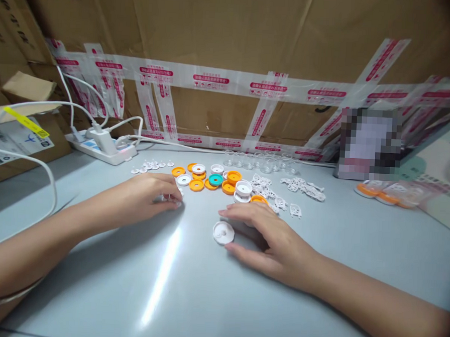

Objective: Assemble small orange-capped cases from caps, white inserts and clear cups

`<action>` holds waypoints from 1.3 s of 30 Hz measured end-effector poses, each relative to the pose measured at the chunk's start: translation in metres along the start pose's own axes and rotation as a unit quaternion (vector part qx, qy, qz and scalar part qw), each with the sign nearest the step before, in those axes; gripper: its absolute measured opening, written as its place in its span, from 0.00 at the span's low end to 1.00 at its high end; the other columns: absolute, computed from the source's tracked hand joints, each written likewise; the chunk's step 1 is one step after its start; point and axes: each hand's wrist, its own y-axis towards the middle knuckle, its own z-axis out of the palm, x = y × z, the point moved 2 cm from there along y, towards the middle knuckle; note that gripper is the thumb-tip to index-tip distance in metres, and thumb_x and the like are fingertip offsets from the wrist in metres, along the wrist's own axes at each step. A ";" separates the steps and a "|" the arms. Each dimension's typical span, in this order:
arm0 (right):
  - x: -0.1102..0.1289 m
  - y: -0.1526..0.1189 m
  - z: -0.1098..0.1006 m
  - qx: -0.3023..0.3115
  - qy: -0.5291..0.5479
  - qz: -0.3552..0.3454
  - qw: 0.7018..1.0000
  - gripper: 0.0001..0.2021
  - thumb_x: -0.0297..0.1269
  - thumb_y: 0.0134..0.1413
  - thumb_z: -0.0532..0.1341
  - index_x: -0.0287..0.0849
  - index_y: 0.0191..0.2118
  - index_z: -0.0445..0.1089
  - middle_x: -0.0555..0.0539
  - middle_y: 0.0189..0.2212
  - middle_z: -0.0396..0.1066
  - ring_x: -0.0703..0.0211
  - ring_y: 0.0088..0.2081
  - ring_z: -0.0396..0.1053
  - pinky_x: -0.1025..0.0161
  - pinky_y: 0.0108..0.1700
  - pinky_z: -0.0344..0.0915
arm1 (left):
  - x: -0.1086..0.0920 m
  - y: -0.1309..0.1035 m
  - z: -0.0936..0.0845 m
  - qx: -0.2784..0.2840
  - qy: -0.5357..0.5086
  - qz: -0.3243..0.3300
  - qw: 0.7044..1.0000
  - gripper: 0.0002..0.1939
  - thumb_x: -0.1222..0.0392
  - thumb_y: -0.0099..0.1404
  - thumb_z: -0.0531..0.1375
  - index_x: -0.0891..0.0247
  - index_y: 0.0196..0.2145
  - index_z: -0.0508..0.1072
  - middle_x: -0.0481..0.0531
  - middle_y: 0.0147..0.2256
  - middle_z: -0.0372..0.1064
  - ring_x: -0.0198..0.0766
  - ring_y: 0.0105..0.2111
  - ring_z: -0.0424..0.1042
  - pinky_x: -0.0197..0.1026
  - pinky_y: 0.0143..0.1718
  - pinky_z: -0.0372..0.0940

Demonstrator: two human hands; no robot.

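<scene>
My left hand (151, 195) rests low over the table at centre left, its fingers curled together around something small and whitish that is mostly hidden. On the right, my right hand (266, 236) has thumb and fingers spread beside a white round disc (223, 233) lying on the table; the thumb tip is at or very near its edge. Behind the hands lie several orange discs (196, 185), white discs (243, 188) and one teal disc (216, 179), some stacked. Small white pieces (153, 165) sit beyond my left hand.
Several clear round cups (268, 165) and white lattice pieces (303, 187) lie toward the back. A power strip (112, 152) with white cables is at the left near an open carton (30, 133). A large taped box (213, 107) stands behind; bagged orange-and-white items (391, 192) lie right.
</scene>
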 end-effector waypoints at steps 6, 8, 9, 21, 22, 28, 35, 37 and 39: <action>0.001 0.000 -0.003 -0.045 0.000 0.014 0.999 0.14 0.35 0.55 0.59 0.45 0.48 0.61 0.45 0.44 0.70 0.57 0.47 0.66 0.58 0.48 0.63 | -0.004 0.002 0.002 -0.027 0.021 0.010 0.999 0.11 0.61 0.62 0.53 0.61 0.33 0.75 0.51 0.32 0.71 0.35 0.30 0.69 0.35 0.32 0.60; 0.000 -0.001 -0.004 -0.068 0.005 0.024 0.997 0.13 0.34 0.55 0.59 0.45 0.47 0.62 0.45 0.43 0.70 0.57 0.46 0.67 0.58 0.48 0.64 | -0.006 0.002 0.001 -0.052 0.018 0.001 0.998 0.10 0.61 0.62 0.53 0.62 0.33 0.75 0.51 0.31 0.71 0.35 0.30 0.68 0.36 0.33 0.60; -0.001 -0.001 -0.004 -0.080 0.008 0.027 0.996 0.12 0.34 0.55 0.59 0.45 0.46 0.63 0.46 0.42 0.70 0.57 0.45 0.67 0.58 0.48 0.63 | -0.009 0.002 -0.001 -0.070 0.006 -0.005 0.998 0.10 0.60 0.62 0.54 0.62 0.33 0.75 0.51 0.31 0.71 0.35 0.30 0.68 0.36 0.33 0.60; 0.017 0.004 -0.007 -0.142 -0.046 -0.141 0.979 0.10 0.24 0.52 0.60 0.39 0.41 0.69 0.45 0.34 0.74 0.61 0.37 0.70 0.62 0.40 0.67 | -0.076 0.006 0.019 -0.010 -0.513 -0.133 0.848 0.10 0.56 0.62 0.56 0.64 0.29 0.71 0.45 0.26 0.69 0.30 0.27 0.65 0.32 0.29 0.59; 0.019 0.004 -0.008 -0.140 -0.053 -0.145 0.978 0.10 0.25 0.53 0.59 0.39 0.42 0.69 0.44 0.34 0.74 0.61 0.37 0.70 0.62 0.40 0.67 | -0.076 0.007 0.020 -0.004 -0.530 -0.137 0.837 0.09 0.56 0.61 0.56 0.64 0.28 0.70 0.45 0.26 0.69 0.30 0.26 0.65 0.32 0.29 0.59; 0.022 -0.001 -0.010 -0.126 -0.111 -0.214 0.962 0.09 0.25 0.56 0.56 0.37 0.42 0.69 0.43 0.36 0.74 0.59 0.40 0.70 0.61 0.40 0.68 | -0.079 0.007 0.018 0.035 -0.543 -0.135 0.828 0.10 0.58 0.61 0.56 0.65 0.25 0.69 0.44 0.23 0.65 0.29 0.25 0.62 0.31 0.29 0.58; 0.016 0.001 -0.017 -0.129 -0.124 -0.157 0.971 0.07 0.26 0.55 0.58 0.39 0.40 0.69 0.44 0.32 0.74 0.60 0.36 0.69 0.61 0.38 0.67 | -0.075 0.001 0.012 -0.074 -0.306 -0.084 0.945 0.10 0.52 0.61 0.57 0.60 0.36 0.72 0.47 0.33 0.69 0.35 0.31 0.64 0.36 0.33 0.59; 0.011 0.003 -0.014 -0.121 -0.112 -0.127 0.978 0.06 0.26 0.55 0.58 0.40 0.39 0.68 0.45 0.31 0.73 0.61 0.35 0.69 0.62 0.37 0.67 | -0.072 0.000 0.015 -0.088 -0.235 -0.065 0.966 0.15 0.51 0.58 0.60 0.59 0.40 0.70 0.49 0.38 0.68 0.37 0.34 0.64 0.38 0.35 0.59; 0.006 0.003 -0.009 -0.089 -0.101 -0.115 0.984 0.06 0.27 0.56 0.57 0.40 0.38 0.68 0.46 0.31 0.73 0.61 0.34 0.69 0.63 0.37 0.67 | -0.071 0.001 0.022 -0.063 -0.206 -0.048 0.975 0.18 0.50 0.56 0.61 0.60 0.42 0.69 0.50 0.39 0.66 0.38 0.36 0.64 0.38 0.36 0.59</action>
